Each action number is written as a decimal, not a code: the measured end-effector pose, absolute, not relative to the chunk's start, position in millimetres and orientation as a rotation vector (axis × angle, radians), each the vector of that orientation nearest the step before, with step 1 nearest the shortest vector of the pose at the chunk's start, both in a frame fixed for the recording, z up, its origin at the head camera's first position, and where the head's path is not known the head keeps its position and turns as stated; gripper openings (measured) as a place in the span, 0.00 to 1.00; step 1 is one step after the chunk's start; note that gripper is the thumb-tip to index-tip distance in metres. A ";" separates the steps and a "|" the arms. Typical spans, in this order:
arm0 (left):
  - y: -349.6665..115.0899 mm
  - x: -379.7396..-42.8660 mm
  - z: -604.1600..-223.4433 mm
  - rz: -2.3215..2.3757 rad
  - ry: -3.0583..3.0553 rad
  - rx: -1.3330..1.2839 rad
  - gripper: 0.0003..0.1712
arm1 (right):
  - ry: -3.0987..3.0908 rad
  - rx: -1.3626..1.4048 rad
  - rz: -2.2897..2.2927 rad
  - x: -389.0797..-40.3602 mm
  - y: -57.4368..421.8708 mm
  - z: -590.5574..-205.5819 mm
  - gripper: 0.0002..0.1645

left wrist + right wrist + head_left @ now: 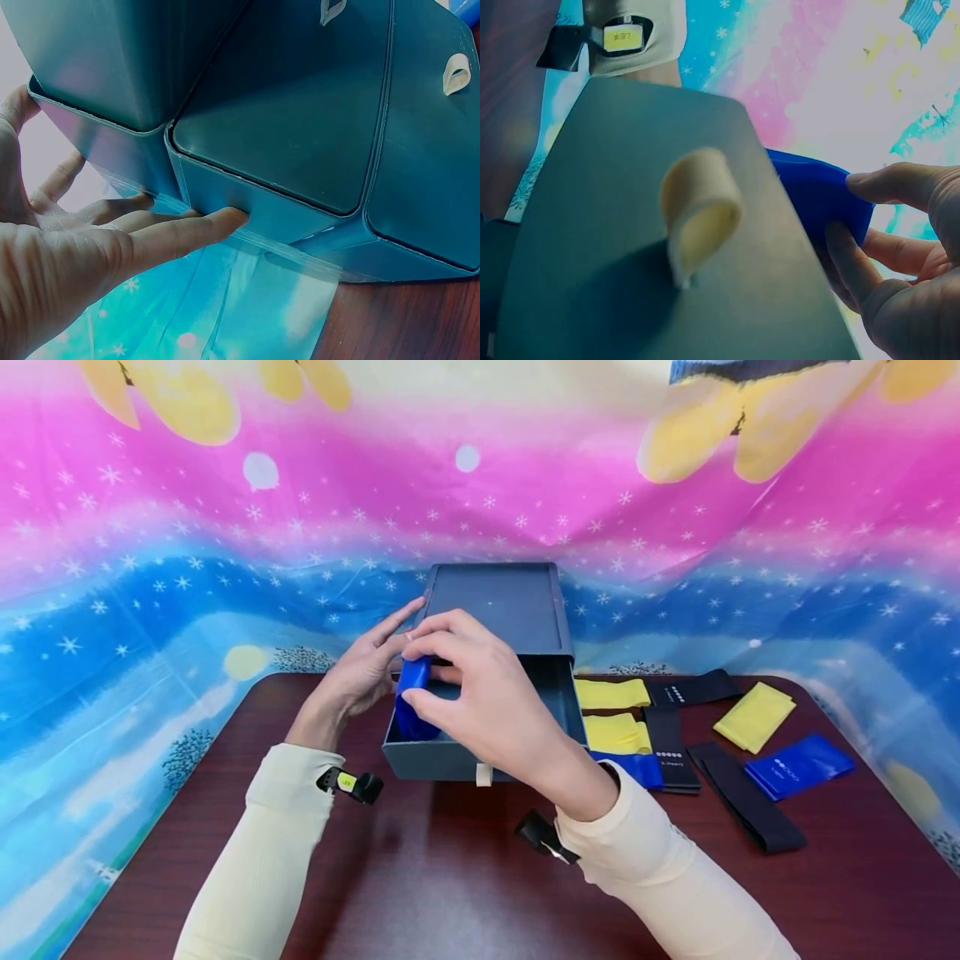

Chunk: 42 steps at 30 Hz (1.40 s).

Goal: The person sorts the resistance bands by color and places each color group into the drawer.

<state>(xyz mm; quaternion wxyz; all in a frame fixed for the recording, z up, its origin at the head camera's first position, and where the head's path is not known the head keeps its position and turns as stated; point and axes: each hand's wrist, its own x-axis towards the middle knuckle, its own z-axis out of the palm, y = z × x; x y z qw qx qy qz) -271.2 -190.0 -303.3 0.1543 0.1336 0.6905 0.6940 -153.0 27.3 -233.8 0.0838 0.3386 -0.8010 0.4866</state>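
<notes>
In the head view my right hand (487,693) pinches a blue folded exercise band (414,703) between thumb and fingers. The band stands upright at the left side of a pulled-out dark grey drawer (442,762), its lower end inside. In the right wrist view the blue band (817,191) shows past the drawer front, which bears a cream pull loop (697,206). My left hand (360,672) is at the left side of the drawer cabinet (491,606). With fingers spread, that left hand (82,240) touches the cabinet's side in the left wrist view.
Right of the cabinet lie yellow bands (613,693), black bands (667,735) and a blue band (637,768). Farther right are another yellow band (756,717), a blue one (801,767) and a long black one (750,802). A printed cloth (480,502) hangs behind the table (450,877).
</notes>
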 end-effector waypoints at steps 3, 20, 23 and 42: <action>-190.0 -271.3 -303.0 1.982 1.986 0.379 0.34 | -2.434 0.980 1.427 -156.5 32.6 -235.0 0.20; -189.5 -270.5 -303.2 1.982 2.034 0.358 0.34 | -2.761 0.855 1.143 -173.1 79.7 -237.9 0.17; -189.3 -270.5 -302.9 1.983 2.030 0.366 0.34 | -2.806 0.844 1.081 -174.8 86.1 -239.5 0.17; -187.7 -270.3 -303.8 1.976 2.050 0.371 0.34 | -2.934 0.809 0.924 -176.7 108.3 -245.7 0.19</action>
